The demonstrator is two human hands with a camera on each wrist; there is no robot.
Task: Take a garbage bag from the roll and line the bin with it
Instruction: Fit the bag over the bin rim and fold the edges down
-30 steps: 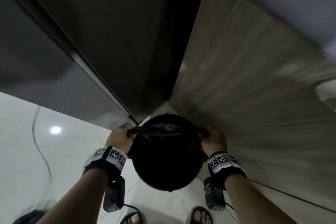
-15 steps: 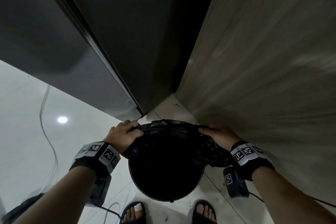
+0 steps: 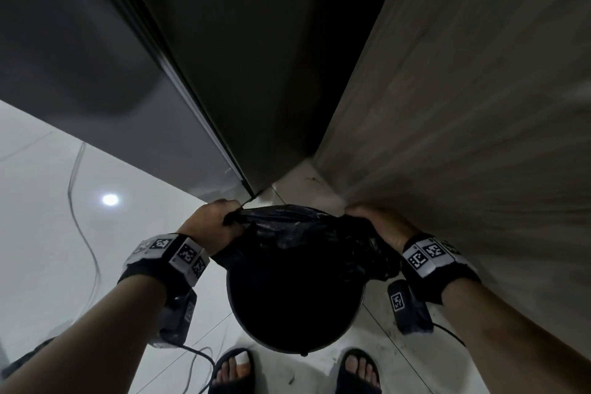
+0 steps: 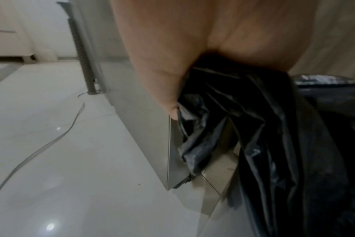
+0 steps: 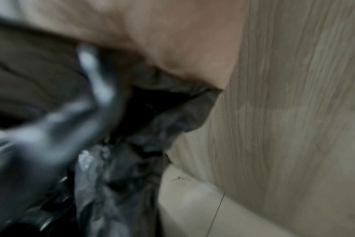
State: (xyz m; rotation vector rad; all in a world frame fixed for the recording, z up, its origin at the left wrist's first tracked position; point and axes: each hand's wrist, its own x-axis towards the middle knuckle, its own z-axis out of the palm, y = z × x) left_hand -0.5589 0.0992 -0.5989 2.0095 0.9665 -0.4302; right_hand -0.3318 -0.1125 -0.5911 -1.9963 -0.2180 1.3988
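Observation:
A round black bin (image 3: 348, 325) stands on the floor between my feet and a corner. A black garbage bag (image 3: 297, 233) is stretched over its far rim and hangs into it. My left hand (image 3: 216, 222) grips the bag's edge at the left of the rim. At the right of the rim my right hand (image 3: 380, 227) holds the bunched edge. Crumpled black bag (image 4: 253, 128) hangs below my palm in the left wrist view. The right wrist view is blurred, with the bag (image 5: 162, 125) under my hand beside the wood panel. No roll is in view.
A dark grey appliance (image 3: 160, 73) rises at the left and a wood-grain panel (image 3: 463, 105) at the right, meeting in a corner behind the bin. A grey cable (image 3: 83, 233) trails over the white tiled floor (image 3: 48, 249). My sandalled feet (image 3: 236, 368) stand just before the bin.
Both hands have spread the bag's mouth wider across the bin's rim, the right hand moving out toward the wood panel. The head view has tilted down.

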